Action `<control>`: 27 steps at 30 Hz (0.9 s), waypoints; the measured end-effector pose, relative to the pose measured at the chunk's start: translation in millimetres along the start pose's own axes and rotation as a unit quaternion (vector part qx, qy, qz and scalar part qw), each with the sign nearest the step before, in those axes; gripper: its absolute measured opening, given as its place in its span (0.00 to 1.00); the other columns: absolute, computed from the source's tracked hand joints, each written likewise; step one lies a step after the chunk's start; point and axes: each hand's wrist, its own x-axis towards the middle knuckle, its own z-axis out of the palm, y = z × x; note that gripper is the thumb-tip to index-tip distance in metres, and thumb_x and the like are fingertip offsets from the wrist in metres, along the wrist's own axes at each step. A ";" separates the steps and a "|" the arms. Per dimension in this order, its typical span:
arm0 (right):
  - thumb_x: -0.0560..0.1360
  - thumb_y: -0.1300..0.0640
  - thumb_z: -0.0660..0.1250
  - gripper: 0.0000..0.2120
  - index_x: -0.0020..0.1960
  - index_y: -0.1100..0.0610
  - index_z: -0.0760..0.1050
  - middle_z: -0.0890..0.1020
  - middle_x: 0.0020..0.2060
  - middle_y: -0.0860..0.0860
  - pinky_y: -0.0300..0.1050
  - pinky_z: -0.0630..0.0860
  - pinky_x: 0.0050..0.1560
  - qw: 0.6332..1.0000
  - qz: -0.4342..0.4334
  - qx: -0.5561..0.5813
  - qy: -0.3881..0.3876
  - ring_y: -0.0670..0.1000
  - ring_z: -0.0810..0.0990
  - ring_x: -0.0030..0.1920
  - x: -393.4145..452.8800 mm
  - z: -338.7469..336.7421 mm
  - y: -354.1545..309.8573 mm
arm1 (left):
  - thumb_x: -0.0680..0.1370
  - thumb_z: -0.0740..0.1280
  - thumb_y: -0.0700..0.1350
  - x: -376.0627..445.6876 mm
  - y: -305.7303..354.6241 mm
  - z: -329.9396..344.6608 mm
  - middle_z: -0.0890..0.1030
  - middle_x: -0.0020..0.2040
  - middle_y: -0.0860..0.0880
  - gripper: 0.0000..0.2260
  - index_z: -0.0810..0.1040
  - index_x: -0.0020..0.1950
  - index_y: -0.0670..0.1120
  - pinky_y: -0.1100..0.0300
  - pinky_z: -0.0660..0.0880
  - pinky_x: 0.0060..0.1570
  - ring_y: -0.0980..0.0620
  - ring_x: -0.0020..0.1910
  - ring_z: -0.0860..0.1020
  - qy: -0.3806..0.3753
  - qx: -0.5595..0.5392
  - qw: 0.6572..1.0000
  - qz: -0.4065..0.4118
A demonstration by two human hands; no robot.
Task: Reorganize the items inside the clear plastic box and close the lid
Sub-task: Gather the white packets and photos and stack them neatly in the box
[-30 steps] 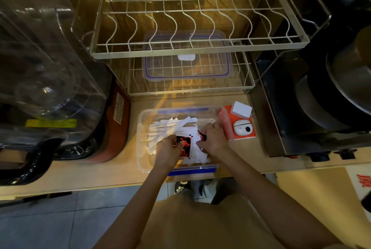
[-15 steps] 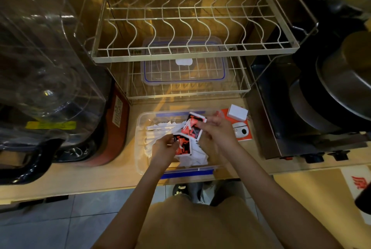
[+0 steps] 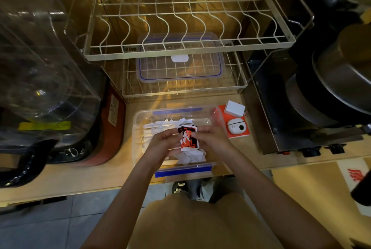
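The clear plastic box with blue clips stands open on the wooden counter in front of me. Inside lie several white paper sachets. Above the box, my left hand and my right hand together pinch a small stack of red, black and white packets, left hand on its left edge, right hand on its right edge. The box's lid, clear with a blue seal, rests on the lower shelf of the wire rack behind the box.
A two-tier wire dish rack stands behind the box. Right of the box lie an orange card, a white charger and a white earbud case. A steel appliance is at right, a clear-topped machine at left.
The right hand brought a packet from the box's right part onto the one in the left hand. Both hands now hold the stack together, lifted above the box's middle.
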 end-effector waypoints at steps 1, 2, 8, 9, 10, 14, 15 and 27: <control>0.72 0.64 0.70 0.12 0.54 0.66 0.77 0.83 0.48 0.60 0.51 0.80 0.49 1.000 0.004 0.001 -0.005 0.59 0.83 0.48 -1.1 -1.0 -2.1 | 0.75 0.65 0.40 0.2 1.9 1.4 0.84 0.45 0.44 0.08 0.79 0.53 0.43 0.60 0.81 0.40 0.49 0.44 0.83 -0.005 -0.002 1.000 0.002; 0.72 0.64 0.70 0.09 0.51 0.64 0.78 0.83 0.45 0.59 0.48 0.79 0.45 1.000 0.001 -0.007 -0.005 0.57 0.83 0.45 -1.6 -2.3 -3.4 | 0.75 0.65 0.40 0.6 3.4 3.3 0.84 0.44 0.44 0.08 0.80 0.52 0.43 0.60 0.81 0.40 0.49 0.43 0.83 -0.006 0.001 1.000 0.004; 0.73 0.61 0.69 0.01 0.44 0.59 0.78 0.82 0.41 0.53 0.43 0.78 0.48 0.983 -0.060 -0.167 0.041 0.53 0.82 0.47 -9.6 -5.4 -11.1 | 0.73 0.70 0.39 6.9 8.0 20.6 0.81 0.38 0.46 0.01 0.79 0.42 0.44 0.57 0.79 0.39 0.48 0.38 0.80 0.044 0.149 0.986 0.057; 0.73 0.60 0.68 0.04 0.47 0.60 0.79 0.83 0.44 0.53 0.41 0.76 0.49 0.972 -0.075 -0.214 0.063 0.52 0.82 0.50 -12.6 -7.8 -12.6 | 0.72 0.70 0.38 8.5 7.9 23.9 0.80 0.37 0.46 0.03 0.77 0.39 0.44 0.53 0.80 0.41 0.48 0.39 0.80 0.048 0.168 0.983 0.056; 0.74 0.60 0.67 0.06 0.50 0.60 0.79 0.83 0.47 0.53 0.40 0.74 0.50 0.960 -0.091 -0.248 0.096 0.51 0.81 0.51 -14.6 -12.0 -12.6 | 0.72 0.69 0.38 10.4 7.0 26.9 0.80 0.37 0.45 0.05 0.76 0.37 0.44 0.49 0.80 0.44 0.46 0.40 0.80 0.052 0.182 0.980 0.054; 0.77 0.55 0.64 0.08 0.52 0.56 0.78 0.82 0.48 0.52 0.40 0.71 0.49 0.942 -0.109 -0.238 0.209 0.47 0.77 0.46 -28.1 -39.3 -11.3 | 0.73 0.69 0.40 19.1 0.9 40.8 0.80 0.38 0.46 0.05 0.76 0.39 0.40 0.45 0.80 0.49 0.42 0.45 0.82 0.070 0.241 0.967 0.044; 0.76 0.54 0.64 0.09 0.53 0.57 0.78 0.81 0.46 0.52 0.41 0.71 0.48 0.940 -0.101 -0.245 0.215 0.47 0.76 0.45 -30.4 -45.1 -8.7 | 0.73 0.69 0.40 20.9 -0.8 45.4 0.80 0.39 0.45 0.05 0.76 0.39 0.40 0.44 0.80 0.50 0.42 0.46 0.82 0.070 0.246 0.966 0.038; 0.75 0.55 0.66 0.09 0.54 0.54 0.77 0.83 0.52 0.52 0.41 0.73 0.49 0.941 -0.047 -0.255 0.217 0.49 0.79 0.50 -24.6 -54.6 15.0 | 0.75 0.66 0.40 33.8 -13.9 89.2 0.84 0.48 0.39 0.07 0.80 0.48 0.37 0.58 0.73 0.47 0.43 0.49 0.81 0.034 0.431 0.899 0.076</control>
